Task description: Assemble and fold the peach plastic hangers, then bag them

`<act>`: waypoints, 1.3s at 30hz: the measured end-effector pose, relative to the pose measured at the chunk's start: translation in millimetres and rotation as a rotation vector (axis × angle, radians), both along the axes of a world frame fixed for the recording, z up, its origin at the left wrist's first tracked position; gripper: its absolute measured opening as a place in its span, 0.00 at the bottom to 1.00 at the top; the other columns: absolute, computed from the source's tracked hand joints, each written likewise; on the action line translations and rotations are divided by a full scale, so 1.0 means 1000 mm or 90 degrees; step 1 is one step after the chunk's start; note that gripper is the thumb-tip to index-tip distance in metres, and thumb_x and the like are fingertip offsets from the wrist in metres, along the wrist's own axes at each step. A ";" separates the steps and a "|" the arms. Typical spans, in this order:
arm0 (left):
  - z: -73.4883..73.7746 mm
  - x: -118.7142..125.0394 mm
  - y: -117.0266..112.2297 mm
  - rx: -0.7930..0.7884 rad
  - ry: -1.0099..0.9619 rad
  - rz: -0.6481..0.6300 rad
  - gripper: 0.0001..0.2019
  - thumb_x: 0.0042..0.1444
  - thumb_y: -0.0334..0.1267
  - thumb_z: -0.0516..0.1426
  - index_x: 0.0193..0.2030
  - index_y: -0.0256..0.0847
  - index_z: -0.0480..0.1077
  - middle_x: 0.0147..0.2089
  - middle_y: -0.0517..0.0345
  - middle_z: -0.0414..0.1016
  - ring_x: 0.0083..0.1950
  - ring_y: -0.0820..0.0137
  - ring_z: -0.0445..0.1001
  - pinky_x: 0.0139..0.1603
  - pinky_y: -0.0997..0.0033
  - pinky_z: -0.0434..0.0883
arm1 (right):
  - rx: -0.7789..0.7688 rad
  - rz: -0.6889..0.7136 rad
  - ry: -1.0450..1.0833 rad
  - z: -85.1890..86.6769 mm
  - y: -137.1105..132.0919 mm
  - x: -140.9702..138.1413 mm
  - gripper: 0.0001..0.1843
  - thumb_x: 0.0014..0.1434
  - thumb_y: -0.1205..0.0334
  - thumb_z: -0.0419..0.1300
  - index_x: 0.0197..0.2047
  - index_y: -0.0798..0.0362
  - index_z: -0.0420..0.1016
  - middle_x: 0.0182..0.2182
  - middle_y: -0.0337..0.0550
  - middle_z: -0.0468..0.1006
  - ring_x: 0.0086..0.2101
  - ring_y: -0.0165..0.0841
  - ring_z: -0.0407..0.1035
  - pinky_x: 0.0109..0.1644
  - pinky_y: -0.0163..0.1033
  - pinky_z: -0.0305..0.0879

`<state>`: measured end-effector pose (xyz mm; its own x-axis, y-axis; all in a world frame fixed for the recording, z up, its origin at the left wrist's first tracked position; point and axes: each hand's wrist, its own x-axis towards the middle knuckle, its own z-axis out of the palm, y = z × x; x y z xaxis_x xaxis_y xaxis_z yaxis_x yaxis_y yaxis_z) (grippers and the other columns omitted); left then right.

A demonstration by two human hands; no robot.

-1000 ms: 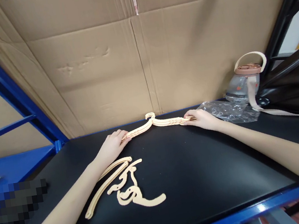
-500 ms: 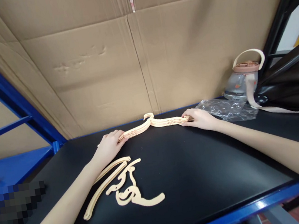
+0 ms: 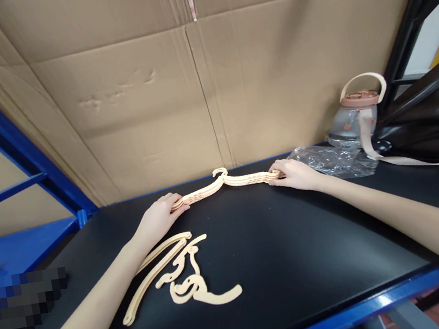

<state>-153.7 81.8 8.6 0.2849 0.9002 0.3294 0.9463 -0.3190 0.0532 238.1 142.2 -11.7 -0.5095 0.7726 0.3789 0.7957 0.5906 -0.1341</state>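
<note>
A stack of cream plastic hangers (image 3: 226,181) lies on the black table (image 3: 298,251) near the cardboard wall. My left hand (image 3: 161,215) is closed on the stack's left end. My right hand (image 3: 293,173) grips the stack's right end, fingers curled over it. Loose cream hanger pieces (image 3: 178,278) lie on the table below my left forearm, nearer to me.
Crumpled clear plastic wrap (image 3: 332,161) lies just right of my right hand. Behind it stands a clear jug with a pink lid and strap (image 3: 355,117), beside a black bag (image 3: 431,122). A cardboard sheet (image 3: 190,81) backs the table. Blue shelf frame (image 3: 16,156) at left.
Both hands stay on the hanger stack's ends; the stack has barely shifted. The view has drifted slightly.
</note>
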 end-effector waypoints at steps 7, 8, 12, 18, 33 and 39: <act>0.001 0.008 -0.005 0.005 0.007 -0.001 0.19 0.60 0.55 0.48 0.41 0.42 0.69 0.42 0.51 0.74 0.42 0.59 0.73 0.44 0.63 0.66 | -0.004 -0.008 -0.001 0.000 -0.005 0.000 0.15 0.60 0.48 0.55 0.43 0.50 0.71 0.41 0.45 0.75 0.41 0.39 0.71 0.39 0.39 0.64; 0.001 0.009 -0.006 0.004 0.009 -0.002 0.20 0.60 0.55 0.48 0.42 0.42 0.69 0.43 0.51 0.74 0.43 0.59 0.73 0.44 0.63 0.66 | -0.005 -0.014 -0.002 0.001 -0.005 0.000 0.16 0.60 0.47 0.55 0.44 0.50 0.71 0.42 0.45 0.75 0.40 0.39 0.71 0.38 0.39 0.64; 0.007 0.015 -0.011 -0.007 0.018 -0.018 0.19 0.62 0.52 0.44 0.40 0.43 0.70 0.39 0.53 0.74 0.42 0.60 0.72 0.42 0.65 0.66 | -0.007 -0.042 -0.010 0.003 -0.006 0.001 0.17 0.59 0.44 0.55 0.40 0.49 0.72 0.40 0.45 0.76 0.38 0.39 0.72 0.34 0.39 0.62; 0.009 0.016 -0.011 -0.021 0.026 -0.003 0.19 0.63 0.50 0.42 0.33 0.43 0.67 0.33 0.55 0.74 0.38 0.62 0.73 0.36 0.68 0.64 | -0.010 -0.071 -0.017 0.005 -0.008 -0.002 0.18 0.58 0.43 0.56 0.38 0.49 0.72 0.39 0.44 0.78 0.38 0.40 0.73 0.33 0.38 0.61; 0.032 -0.027 -0.010 -0.137 0.062 0.070 0.22 0.48 0.60 0.55 0.39 0.45 0.71 0.39 0.54 0.80 0.41 0.54 0.76 0.39 0.64 0.67 | -0.106 -0.062 -0.085 0.024 0.000 0.030 0.13 0.57 0.48 0.58 0.33 0.50 0.74 0.30 0.41 0.79 0.30 0.36 0.72 0.29 0.36 0.57; 0.034 -0.023 -0.012 -0.150 0.074 0.079 0.20 0.51 0.58 0.52 0.37 0.43 0.72 0.36 0.52 0.79 0.38 0.54 0.76 0.36 0.65 0.66 | -0.101 -0.120 -0.109 0.024 -0.003 0.025 0.15 0.61 0.52 0.54 0.27 0.52 0.72 0.25 0.42 0.77 0.27 0.34 0.70 0.28 0.35 0.54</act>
<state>-176.9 69.5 42.4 0.1920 0.9783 0.0784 0.9813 -0.1927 0.0013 263.3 139.5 12.5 -0.3970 0.9025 0.1671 0.9087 0.4121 -0.0671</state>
